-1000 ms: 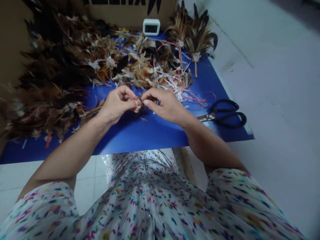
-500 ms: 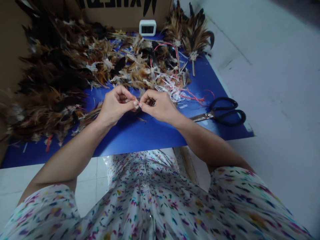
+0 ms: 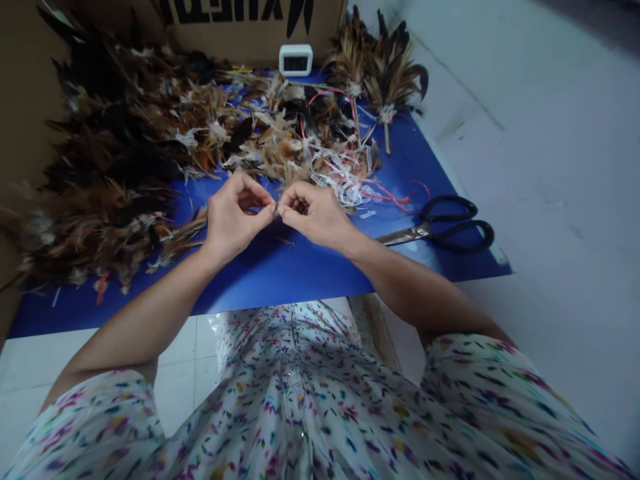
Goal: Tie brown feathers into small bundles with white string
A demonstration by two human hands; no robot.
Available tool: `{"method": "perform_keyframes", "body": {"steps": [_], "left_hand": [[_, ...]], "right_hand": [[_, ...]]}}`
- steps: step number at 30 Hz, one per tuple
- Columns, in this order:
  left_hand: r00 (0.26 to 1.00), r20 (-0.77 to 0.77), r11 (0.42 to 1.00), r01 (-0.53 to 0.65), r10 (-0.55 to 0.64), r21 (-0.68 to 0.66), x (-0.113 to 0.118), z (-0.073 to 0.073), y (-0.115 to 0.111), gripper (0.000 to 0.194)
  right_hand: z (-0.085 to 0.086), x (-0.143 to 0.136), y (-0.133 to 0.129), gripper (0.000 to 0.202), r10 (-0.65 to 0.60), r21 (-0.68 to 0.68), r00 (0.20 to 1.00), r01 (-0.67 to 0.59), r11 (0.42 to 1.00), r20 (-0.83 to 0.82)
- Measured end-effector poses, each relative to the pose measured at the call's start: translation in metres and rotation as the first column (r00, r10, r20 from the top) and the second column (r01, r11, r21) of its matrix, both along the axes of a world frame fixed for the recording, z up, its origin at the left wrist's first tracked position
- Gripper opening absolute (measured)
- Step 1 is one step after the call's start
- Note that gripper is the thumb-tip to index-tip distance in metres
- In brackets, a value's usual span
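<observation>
My left hand [image 3: 233,217] and my right hand [image 3: 317,215] meet fingertip to fingertip above the blue tabletop [image 3: 280,277]. Each pinches thumb against forefinger; whatever lies between the tips is too small to make out. Just beyond the fingers spreads a heap of loose brown feathers [image 3: 287,148]. A tangle of white and pink ties [image 3: 340,175] lies past my right hand. Beside my left wrist rests a small bunch of feathers [image 3: 183,237]. Black-handled scissors [image 3: 425,230] lie near my right forearm, their blades partly hidden by it.
Dark and brown feather bundles [image 3: 105,167] are piled along the left side. Two tied feather bunches [image 3: 387,73] lie at the back right. A white digital clock [image 3: 295,60] stands before a cardboard box [image 3: 225,30]. The table's right edge borders the pale floor [image 3: 560,200].
The fingers of my left hand have shifted a little, and the pale bit seen at its tips is now hidden. The right hand keeps its pinch. The view has moved slightly.
</observation>
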State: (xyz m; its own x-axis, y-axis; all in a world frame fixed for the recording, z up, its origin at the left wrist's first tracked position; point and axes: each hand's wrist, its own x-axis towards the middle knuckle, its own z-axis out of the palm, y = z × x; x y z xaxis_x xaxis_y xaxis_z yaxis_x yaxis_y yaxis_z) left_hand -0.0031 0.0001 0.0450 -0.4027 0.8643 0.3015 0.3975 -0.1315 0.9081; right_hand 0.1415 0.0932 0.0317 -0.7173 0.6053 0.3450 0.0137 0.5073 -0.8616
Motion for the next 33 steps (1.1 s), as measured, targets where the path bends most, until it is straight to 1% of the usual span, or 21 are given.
{"method": "perform_keyframes", "body": {"steps": [5,8,11,15,19,23,28,31,33], "left_hand": [[1.000,0.021,1.000,-0.015,0.015,0.008,0.003,-0.003,-0.002,0.035],[0.999,0.006,0.999,-0.043,0.042,0.011,0.003,-0.004,-0.003,0.037],[0.999,0.017,0.999,-0.046,0.045,0.030,0.003,-0.004,-0.003,0.040],[0.998,0.057,0.999,-0.032,0.031,0.017,0.003,-0.002,-0.003,0.040],[0.998,0.051,0.999,-0.042,0.041,0.016,0.005,-0.002,-0.004,0.038],[0.999,-0.016,0.994,-0.036,0.038,0.106,0.004,-0.006,-0.003,0.035],[0.994,-0.094,0.962,-0.026,0.053,0.271,0.000,-0.018,0.003,0.033],[0.988,-0.136,0.948,-0.032,0.079,0.316,-0.001,-0.023,0.006,0.033],[0.983,-0.157,0.938,-0.035,0.094,0.345,0.000,-0.023,0.006,0.034]], "right_hand": [[-0.002,0.000,0.000,0.010,0.025,0.016,1.000,-0.025,1.000,-0.012],[-0.002,-0.001,0.001,0.010,0.037,-0.006,0.999,-0.037,0.999,-0.030],[-0.003,-0.002,0.002,0.007,0.058,-0.081,0.994,-0.066,0.995,-0.093],[-0.005,-0.005,0.001,0.009,0.092,-0.215,0.981,-0.128,0.968,-0.170],[-0.007,-0.007,0.001,0.013,0.097,-0.253,0.981,-0.138,0.958,-0.170],[-0.007,-0.006,0.002,0.017,0.090,-0.241,0.981,-0.131,0.962,-0.172],[-0.009,-0.005,0.004,0.022,0.091,-0.203,0.978,-0.129,0.971,-0.188],[-0.010,-0.006,0.003,0.022,0.084,-0.190,0.977,-0.122,0.974,-0.197],[-0.010,-0.006,0.002,0.021,0.066,-0.193,0.975,-0.108,0.975,-0.212]]}}
